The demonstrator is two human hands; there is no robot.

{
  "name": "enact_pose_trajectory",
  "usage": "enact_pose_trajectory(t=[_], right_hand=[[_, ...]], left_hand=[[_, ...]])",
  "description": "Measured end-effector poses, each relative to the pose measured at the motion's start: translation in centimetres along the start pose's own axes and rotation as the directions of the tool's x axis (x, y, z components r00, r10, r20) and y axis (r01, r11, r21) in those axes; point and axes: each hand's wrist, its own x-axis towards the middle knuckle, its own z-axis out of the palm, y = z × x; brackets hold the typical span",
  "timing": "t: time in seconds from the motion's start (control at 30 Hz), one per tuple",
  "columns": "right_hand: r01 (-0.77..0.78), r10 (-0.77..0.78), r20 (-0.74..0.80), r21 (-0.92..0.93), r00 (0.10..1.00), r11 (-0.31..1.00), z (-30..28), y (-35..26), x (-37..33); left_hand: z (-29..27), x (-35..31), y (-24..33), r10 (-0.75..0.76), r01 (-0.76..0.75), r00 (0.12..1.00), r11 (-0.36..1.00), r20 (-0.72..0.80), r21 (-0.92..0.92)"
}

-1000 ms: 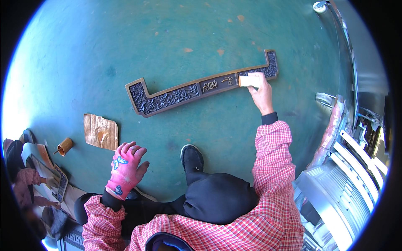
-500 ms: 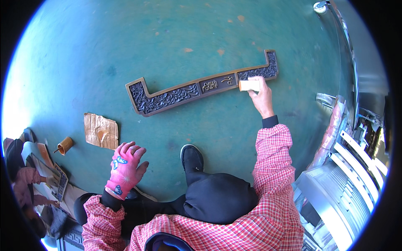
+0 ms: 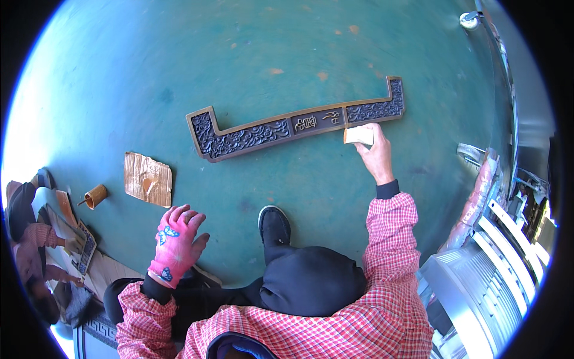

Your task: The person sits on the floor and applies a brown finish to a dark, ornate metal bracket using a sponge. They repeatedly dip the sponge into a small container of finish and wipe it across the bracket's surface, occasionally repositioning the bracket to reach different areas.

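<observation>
A long carved panel [image 3: 247, 139] with upturned ends lies on the green floor ahead of me. It has a bronze-coloured rim, dark scrollwork and raised characters at its middle. My bare right hand [image 3: 378, 157] pinches a small cream-white block [image 3: 359, 136] with an orange-brown end. The block is at the panel's near edge, right of centre; whether they touch I cannot tell. In a pink glove with blue butterflies, my left hand [image 3: 177, 244] hovers over my left leg. Its fingers are spread and nothing is in them. A torn cardboard piece [image 3: 136, 181] lies just beyond it.
Left of the cardboard stands a brown cup [image 3: 95, 196] with a stick in it. Another person's hand [image 3: 74, 245] works on a similar panel [image 3: 88, 248] at the far left. Silver metal parts [image 3: 472, 293] and a wrapped bundle [image 3: 476, 194] line the right side.
My right hand has drawn the block off the panel's face toward me, to its near edge. The whole view has shifted slightly. My left hand has stayed nearly still.
</observation>
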Motion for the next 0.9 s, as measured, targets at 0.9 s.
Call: enact_pose_trajectory(t=[0.9], right_hand=[[0.486,-0.451,0.260,-0.090,0.854,0.869,5.5,-9.1,2.5]], left_hand=[[-11.3,-12.9,0.5,-0.404,0.416,0.897,0.908,-0.180,0.037]])
